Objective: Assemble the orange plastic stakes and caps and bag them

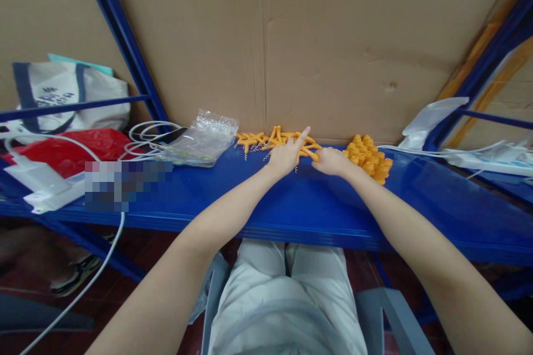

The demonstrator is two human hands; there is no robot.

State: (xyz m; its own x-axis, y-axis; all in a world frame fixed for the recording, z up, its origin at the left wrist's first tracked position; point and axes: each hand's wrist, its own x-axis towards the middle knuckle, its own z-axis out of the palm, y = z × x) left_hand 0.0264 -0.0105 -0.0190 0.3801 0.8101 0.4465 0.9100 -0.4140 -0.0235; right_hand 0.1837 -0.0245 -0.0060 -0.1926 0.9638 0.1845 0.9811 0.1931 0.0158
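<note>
Orange branched piece lay between right hand and left hand, long axis slanting leftward and away; right hand nearer, fingers closed on its near end. Left hand had index finger extended, others curled by coil-tipped orange pieces, grip unclear. Blue tabletop beneath, stubby orange parts beside right hand, cardboard stood behind.

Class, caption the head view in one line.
Left hand at forked orange pieces, right hand beside clustered orange fittings, on a blue table.
</note>
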